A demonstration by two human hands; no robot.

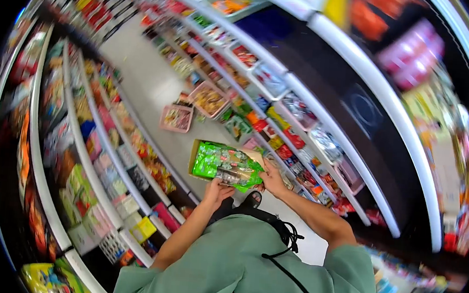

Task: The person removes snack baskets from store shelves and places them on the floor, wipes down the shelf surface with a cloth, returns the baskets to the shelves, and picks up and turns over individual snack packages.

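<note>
A cardboard box [193,157] filled with shiny green snack packets [219,159] is in front of my body, above the aisle floor. My left hand [217,193] is closed at its near side, thumb and fingers by the silvery end of a packet. On the box's right end, by a brown flap [251,155], my right hand [272,177] is closed with the fingers partly hidden. Whether the fingers also pinch a packet, I cannot tell.
Shelves of packaged snacks [129,155] line the left side, and tiered shelves with white edges [346,194] the right. On the floor ahead sit a pink basket [176,118] and a larger pink basket [209,99], both holding small packets. A black strap [296,278] hangs across my shirt.
</note>
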